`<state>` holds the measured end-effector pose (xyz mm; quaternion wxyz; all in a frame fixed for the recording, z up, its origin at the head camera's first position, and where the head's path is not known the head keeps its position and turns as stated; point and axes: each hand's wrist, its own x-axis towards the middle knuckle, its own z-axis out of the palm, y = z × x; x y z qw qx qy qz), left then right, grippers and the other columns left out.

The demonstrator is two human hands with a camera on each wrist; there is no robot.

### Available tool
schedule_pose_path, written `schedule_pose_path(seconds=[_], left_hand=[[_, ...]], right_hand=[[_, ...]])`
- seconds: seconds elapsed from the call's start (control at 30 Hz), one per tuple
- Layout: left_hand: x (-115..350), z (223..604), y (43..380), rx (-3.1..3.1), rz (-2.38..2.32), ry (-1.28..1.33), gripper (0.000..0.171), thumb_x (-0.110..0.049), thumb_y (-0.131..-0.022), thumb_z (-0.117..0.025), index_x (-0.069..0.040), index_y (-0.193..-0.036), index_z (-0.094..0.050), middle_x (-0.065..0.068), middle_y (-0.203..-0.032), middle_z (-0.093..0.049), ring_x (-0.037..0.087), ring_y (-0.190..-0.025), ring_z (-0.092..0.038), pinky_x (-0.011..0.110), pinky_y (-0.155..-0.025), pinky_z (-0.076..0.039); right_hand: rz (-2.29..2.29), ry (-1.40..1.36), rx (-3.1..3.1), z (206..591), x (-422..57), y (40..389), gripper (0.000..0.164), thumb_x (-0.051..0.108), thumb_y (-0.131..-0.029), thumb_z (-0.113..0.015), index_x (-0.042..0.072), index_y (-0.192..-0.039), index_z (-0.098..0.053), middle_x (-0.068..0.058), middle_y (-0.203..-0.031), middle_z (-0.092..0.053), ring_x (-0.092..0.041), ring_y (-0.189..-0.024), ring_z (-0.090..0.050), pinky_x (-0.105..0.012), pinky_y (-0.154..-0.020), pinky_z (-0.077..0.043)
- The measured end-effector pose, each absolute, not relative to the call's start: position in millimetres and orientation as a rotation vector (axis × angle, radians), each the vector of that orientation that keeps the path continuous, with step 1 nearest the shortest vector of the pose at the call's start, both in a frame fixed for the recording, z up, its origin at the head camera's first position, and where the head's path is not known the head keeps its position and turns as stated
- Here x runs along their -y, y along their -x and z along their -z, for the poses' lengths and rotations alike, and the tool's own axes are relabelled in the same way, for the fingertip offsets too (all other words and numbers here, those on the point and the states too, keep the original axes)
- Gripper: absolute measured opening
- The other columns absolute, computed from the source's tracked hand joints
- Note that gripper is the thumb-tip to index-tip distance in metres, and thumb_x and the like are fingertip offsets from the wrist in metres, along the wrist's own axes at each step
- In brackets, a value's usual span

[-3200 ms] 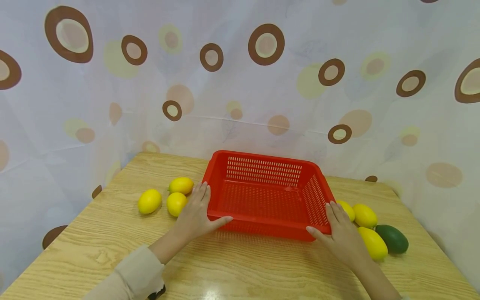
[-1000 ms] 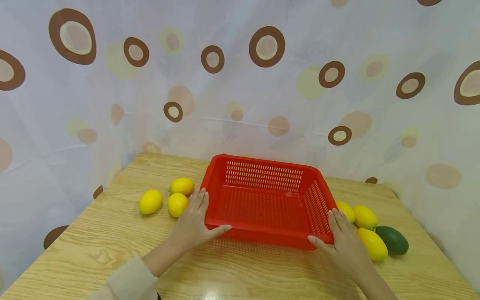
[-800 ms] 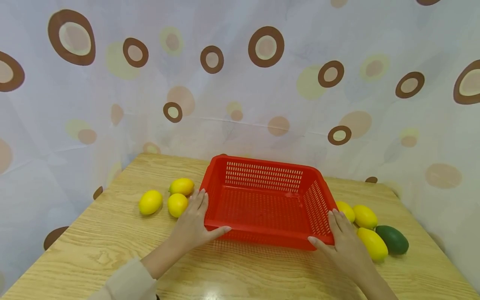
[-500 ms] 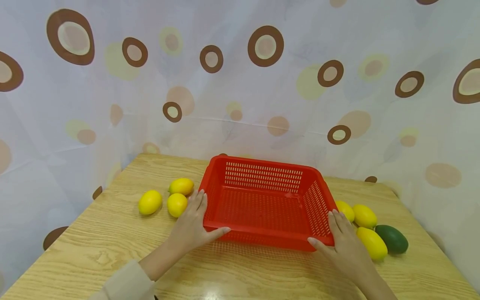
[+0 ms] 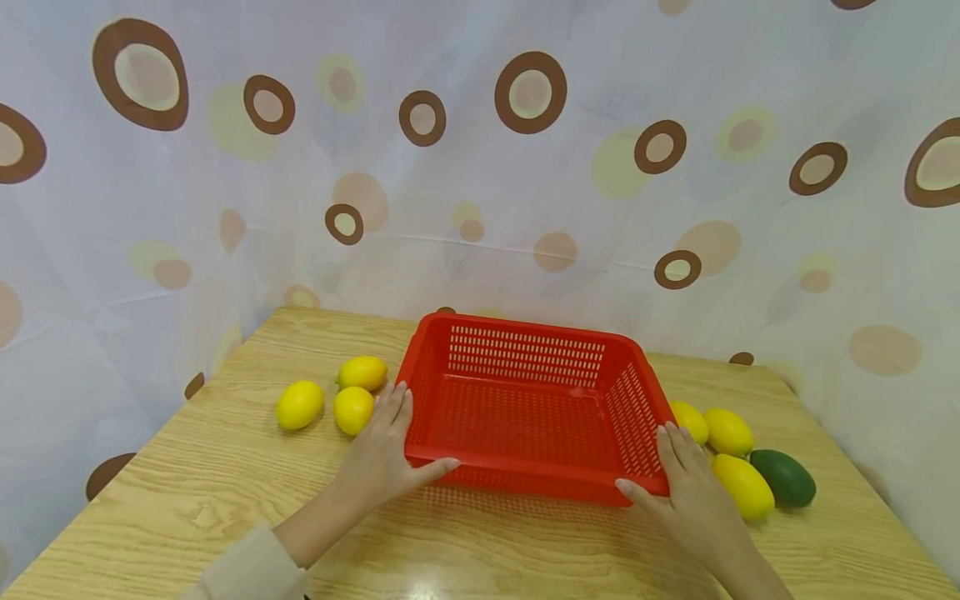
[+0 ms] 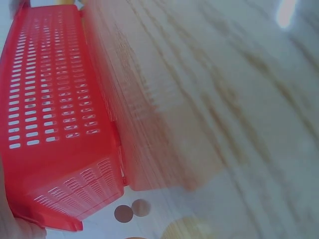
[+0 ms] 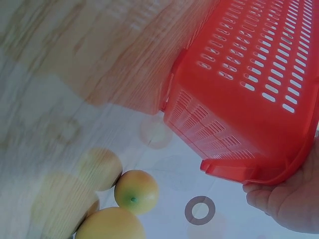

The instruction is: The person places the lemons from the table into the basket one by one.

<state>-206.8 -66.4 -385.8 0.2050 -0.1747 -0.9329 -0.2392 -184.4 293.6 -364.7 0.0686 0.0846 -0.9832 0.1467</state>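
A red plastic basket (image 5: 525,471) with slotted walls sits on the wooden table (image 5: 480,550), nothing inside it. My left hand (image 5: 375,458) holds its near left corner, thumb along the front rim and fingers against the left side. At the near right corner, my right hand (image 5: 697,500) grips in the same way. The right wrist view shows right-hand fingers (image 7: 266,199) below the basket rim (image 7: 294,169). Little of the left hand (image 6: 22,228) shows in the left wrist view.
Left of the basket lie a yellow lemon (image 5: 300,405), another lemon (image 5: 353,411) and an orange-yellow one (image 5: 363,372). To the right are yellow fruits (image 5: 729,432), a yellow mango-like fruit (image 5: 742,487) and a dark green avocado-like fruit (image 5: 783,478). A patterned curtain (image 5: 480,167) stands behind.
Over the last few seconds the basket has slid a little toward me, with both hands staying at its near corners. The fruits have not moved.
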Motion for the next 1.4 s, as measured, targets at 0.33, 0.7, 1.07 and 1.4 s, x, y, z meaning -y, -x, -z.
schedule_pose_path(seconds=[0.33, 0.7, 1.07, 1.4], left_hand=[[66.9, 386.4, 202.2, 2.614, 0.660, 0.479, 0.100, -0.060, -0.073, -0.066, 0.013, -0.135, -0.037, 0.029, -0.144, -0.032, 0.045, -0.136, -0.027, 0.052, -0.102, -0.039], [67.0, 386.8, 201.7, 2.644, 0.661, 0.459, 0.100, -0.060, -0.073, -0.066, 0.012, -0.135, -0.037, 0.029, -0.145, -0.032, 0.044, -0.136, -0.027, 0.052, -0.101, -0.040], [66.6, 385.9, 199.6, 2.660, 0.657, 0.429, 0.100, -0.061, -0.072, -0.066, 0.011, -0.136, -0.037, 0.027, -0.146, -0.030, 0.043, -0.137, -0.026, 0.051, -0.101, -0.040], [67.8, 384.7, 199.1, 2.584, 0.502, 0.463, 0.095, -0.069, -0.075, -0.055, 0.008, -0.130, -0.048, 0.026, -0.138, -0.044, 0.040, -0.133, -0.036, 0.055, -0.109, -0.028]], right_hand=[[-0.430, -0.257, 2.960, 365.3, -294.7, 179.7, 0.097, 0.061, -0.084, -0.052, -0.010, -0.142, -0.023, -0.030, -0.149, -0.021, -0.045, -0.137, -0.017, -0.067, -0.103, -0.023], [-0.421, -0.256, 2.974, 364.9, -293.9, 178.0, 0.097, 0.062, -0.084, -0.052, -0.010, -0.142, -0.023, -0.030, -0.149, -0.021, -0.046, -0.136, -0.018, -0.067, -0.102, -0.025], [-0.425, -0.260, 2.975, 365.4, -295.4, 177.6, 0.097, 0.061, -0.084, -0.052, -0.010, -0.142, -0.021, -0.030, -0.149, -0.018, -0.047, -0.135, -0.018, -0.068, -0.101, -0.025], [-0.412, -0.268, 2.985, 359.5, -296.0, 180.0, 0.099, 0.064, -0.081, -0.053, -0.010, -0.141, -0.026, -0.031, -0.147, -0.023, -0.049, -0.130, -0.026, -0.069, -0.093, -0.034]])
